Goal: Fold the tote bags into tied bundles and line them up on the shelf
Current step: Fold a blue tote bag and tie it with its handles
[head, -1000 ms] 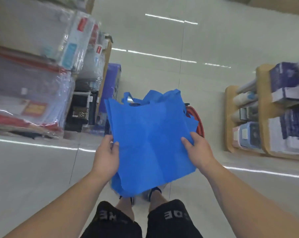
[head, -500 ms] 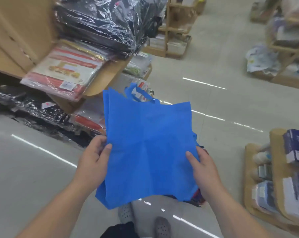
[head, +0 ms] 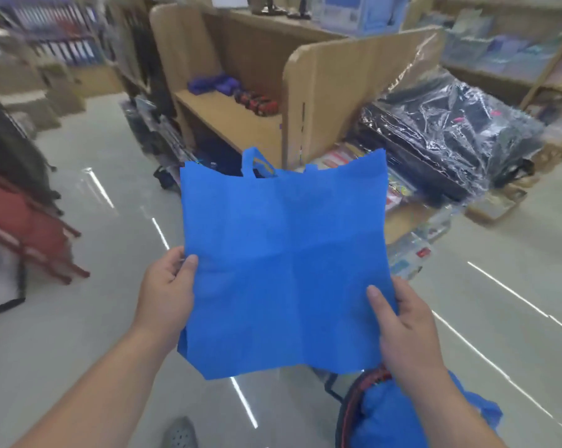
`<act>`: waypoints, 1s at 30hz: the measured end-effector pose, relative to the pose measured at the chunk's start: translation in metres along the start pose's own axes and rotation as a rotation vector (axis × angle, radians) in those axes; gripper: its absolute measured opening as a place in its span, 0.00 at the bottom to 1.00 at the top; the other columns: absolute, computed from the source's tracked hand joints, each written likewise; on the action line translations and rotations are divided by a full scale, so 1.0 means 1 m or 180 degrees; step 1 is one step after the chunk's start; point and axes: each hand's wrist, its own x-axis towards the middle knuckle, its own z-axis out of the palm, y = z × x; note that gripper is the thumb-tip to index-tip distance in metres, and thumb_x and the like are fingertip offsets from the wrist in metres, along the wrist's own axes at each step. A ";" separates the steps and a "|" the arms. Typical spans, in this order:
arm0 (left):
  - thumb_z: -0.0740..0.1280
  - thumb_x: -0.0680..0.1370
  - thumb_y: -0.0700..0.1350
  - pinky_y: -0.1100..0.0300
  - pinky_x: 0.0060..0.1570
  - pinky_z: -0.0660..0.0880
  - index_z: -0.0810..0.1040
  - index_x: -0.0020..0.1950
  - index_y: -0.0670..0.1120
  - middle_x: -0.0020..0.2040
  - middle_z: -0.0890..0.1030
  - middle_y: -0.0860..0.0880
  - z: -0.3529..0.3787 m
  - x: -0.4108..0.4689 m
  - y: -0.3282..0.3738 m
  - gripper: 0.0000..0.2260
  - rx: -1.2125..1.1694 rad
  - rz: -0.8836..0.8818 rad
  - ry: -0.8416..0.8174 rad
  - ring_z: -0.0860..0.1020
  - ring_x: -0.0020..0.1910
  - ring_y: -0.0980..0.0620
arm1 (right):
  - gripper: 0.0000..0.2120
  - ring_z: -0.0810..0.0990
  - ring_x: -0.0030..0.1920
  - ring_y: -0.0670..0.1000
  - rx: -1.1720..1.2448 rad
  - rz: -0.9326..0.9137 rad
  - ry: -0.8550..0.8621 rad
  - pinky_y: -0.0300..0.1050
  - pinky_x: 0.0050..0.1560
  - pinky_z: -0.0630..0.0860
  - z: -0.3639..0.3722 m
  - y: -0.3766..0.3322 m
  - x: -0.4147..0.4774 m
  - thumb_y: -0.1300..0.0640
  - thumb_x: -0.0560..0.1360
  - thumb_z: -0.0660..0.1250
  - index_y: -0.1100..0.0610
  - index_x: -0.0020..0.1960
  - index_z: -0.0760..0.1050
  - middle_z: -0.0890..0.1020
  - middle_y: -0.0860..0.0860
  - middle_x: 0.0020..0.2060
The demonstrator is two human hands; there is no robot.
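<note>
I see the left hand and the right hand each gripping one side edge of a flat blue bag, with the thumbs on its top face. The bag is held in the air above the floor, its handle toward the wooden shelf. On the shelf lie purple bundles beside dark red bundles. A basket under the right wrist holds more blue fabric.

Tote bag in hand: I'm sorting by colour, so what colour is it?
Plain blue tote bag, head view.
</note>
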 end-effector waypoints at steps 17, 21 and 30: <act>0.60 0.85 0.45 0.36 0.56 0.79 0.81 0.50 0.53 0.48 0.86 0.51 -0.138 0.356 0.021 0.11 0.0032 -0.0026 -0.0164 0.84 0.50 0.44 | 0.10 0.84 0.51 0.43 -0.0095 0.0058 0.0254 0.37 0.43 0.80 0.316 -0.013 0.212 0.58 0.83 0.62 0.47 0.57 0.79 0.85 0.40 0.51; 0.59 0.85 0.44 0.40 0.55 0.80 0.80 0.49 0.52 0.47 0.86 0.53 -0.111 0.433 0.033 0.11 0.0014 0.0056 -0.0188 0.84 0.49 0.48 | 0.10 0.85 0.53 0.46 0.0022 0.0045 0.0493 0.52 0.51 0.82 0.341 -0.001 0.288 0.56 0.84 0.62 0.47 0.59 0.79 0.85 0.42 0.53; 0.59 0.85 0.43 0.48 0.51 0.80 0.79 0.53 0.47 0.48 0.85 0.52 -0.055 0.611 0.076 0.09 0.0075 0.0457 -0.0079 0.84 0.48 0.50 | 0.13 0.85 0.55 0.53 0.0270 -0.0140 0.0701 0.61 0.57 0.80 0.379 0.027 0.489 0.59 0.84 0.61 0.44 0.56 0.80 0.86 0.47 0.53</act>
